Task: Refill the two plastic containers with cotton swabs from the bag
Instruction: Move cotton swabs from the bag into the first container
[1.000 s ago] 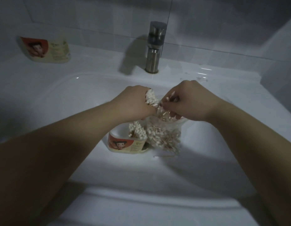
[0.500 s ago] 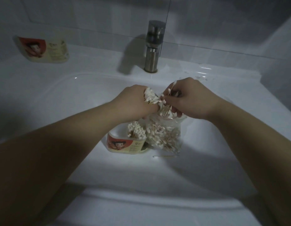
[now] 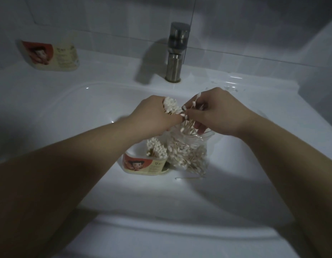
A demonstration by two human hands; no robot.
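Left hand (image 3: pixel 156 116): fingers curled tight round bundle of cotton swabs (image 3: pixel 171 108), tips up. Right hand (image 3: pixel 215 116): fingertips pinch few more above bag (image 3: pixel 189 151) mouth. Swabs light, thin-stemmed, scatter-prone; judged best gripped mid-stem, bunched. Container (image 3: pixel 143 164), part-filled, at bag's 8 o'clock; second container (image 3: pixel 49 54) at 10 o'clock on sink ledge (image 3: pixel 105 75).

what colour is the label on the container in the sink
The label is red with a cartoon figure, then cream; seen in the head view.

White sink (image 3: pixel 68 112), container (image 3: pixel 143 165), swab bag (image 3: pixel 189 151), loose swab (image 3: pixel 189 178)
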